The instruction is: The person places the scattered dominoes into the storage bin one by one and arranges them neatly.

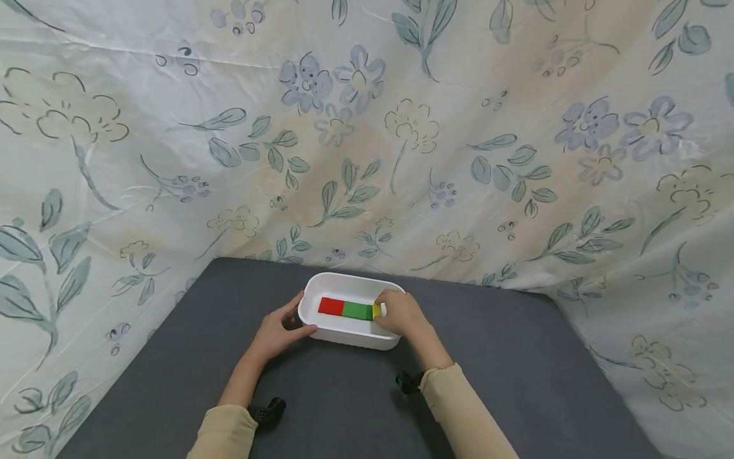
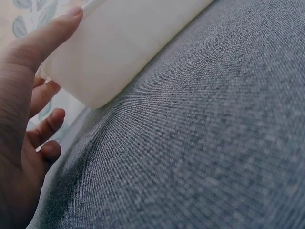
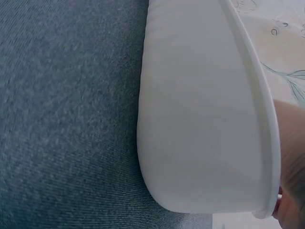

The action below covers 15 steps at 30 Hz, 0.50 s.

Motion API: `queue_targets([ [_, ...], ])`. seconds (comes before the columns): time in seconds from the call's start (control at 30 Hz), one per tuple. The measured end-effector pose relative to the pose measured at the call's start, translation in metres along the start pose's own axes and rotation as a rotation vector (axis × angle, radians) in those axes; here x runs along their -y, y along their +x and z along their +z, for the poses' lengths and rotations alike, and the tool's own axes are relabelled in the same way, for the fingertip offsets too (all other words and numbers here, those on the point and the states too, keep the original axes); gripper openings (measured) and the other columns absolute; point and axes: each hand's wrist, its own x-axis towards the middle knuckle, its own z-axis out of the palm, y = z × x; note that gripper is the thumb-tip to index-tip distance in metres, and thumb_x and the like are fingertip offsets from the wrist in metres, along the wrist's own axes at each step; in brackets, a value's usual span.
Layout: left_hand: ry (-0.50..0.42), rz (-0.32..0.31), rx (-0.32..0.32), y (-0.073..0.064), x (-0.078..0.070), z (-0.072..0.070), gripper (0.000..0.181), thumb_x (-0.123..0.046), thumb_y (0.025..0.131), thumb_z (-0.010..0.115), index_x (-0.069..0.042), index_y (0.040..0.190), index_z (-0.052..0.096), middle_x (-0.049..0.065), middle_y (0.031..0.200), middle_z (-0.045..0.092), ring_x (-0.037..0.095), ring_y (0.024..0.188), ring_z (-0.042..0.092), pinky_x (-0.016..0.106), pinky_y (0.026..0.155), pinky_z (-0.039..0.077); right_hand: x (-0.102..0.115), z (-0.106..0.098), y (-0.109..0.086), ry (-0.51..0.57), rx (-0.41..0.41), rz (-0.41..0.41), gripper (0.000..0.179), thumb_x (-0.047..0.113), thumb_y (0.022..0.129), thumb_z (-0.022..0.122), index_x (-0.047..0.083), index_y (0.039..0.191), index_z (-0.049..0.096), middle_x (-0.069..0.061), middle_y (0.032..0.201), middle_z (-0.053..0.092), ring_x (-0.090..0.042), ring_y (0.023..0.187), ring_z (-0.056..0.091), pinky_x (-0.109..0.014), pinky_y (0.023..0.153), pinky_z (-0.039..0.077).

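A white plastic tub stands on the dark cloth. Inside it, a red block and a green block lie end to end in a row. At the right end of that row, my right hand reaches over the rim and pinches a yellow block, partly hidden by the fingers. My left hand holds the tub's left end, thumb at the near corner and fingers round the end. The right wrist view shows mostly the tub's outer wall; the blocks are hidden there.
Dark grey cloth covers the table under the tub. Flowered fabric hangs behind and along both sides. Each wrist wears a black strap device, the left one near the sleeve.
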Motion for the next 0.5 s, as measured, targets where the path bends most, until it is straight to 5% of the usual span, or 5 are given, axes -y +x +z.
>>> queue_targets([
  [0.3,0.008,0.004,-0.008,0.0012,0.0004,-0.0002,0.097,-0.045,0.085,0.089,-0.017,0.165,0.041,0.015,0.150,0.059,0.030,0.110,0.052,0.045,0.087,0.045,-0.0001,0.0032,0.0012,-0.064,0.006,0.069,0.031,0.021,0.087,0.084,0.005,0.113,0.081,-0.010,0.117,0.077,-0.033,0.114,0.070,-0.060,0.103,0.046],
  [0.5,0.005,-0.014,0.000,0.0037,0.0015,0.0001,0.098,-0.048,0.085,0.089,-0.021,0.165,0.040,0.013,0.155,0.056,0.030,0.113,0.053,0.046,0.092,0.047,-0.0013,0.0053,0.0037,-0.093,0.009,0.073,0.030,0.023,0.086,0.084,0.008,0.112,0.083,-0.007,0.114,0.078,-0.030,0.110,0.069,-0.052,0.094,0.046],
])
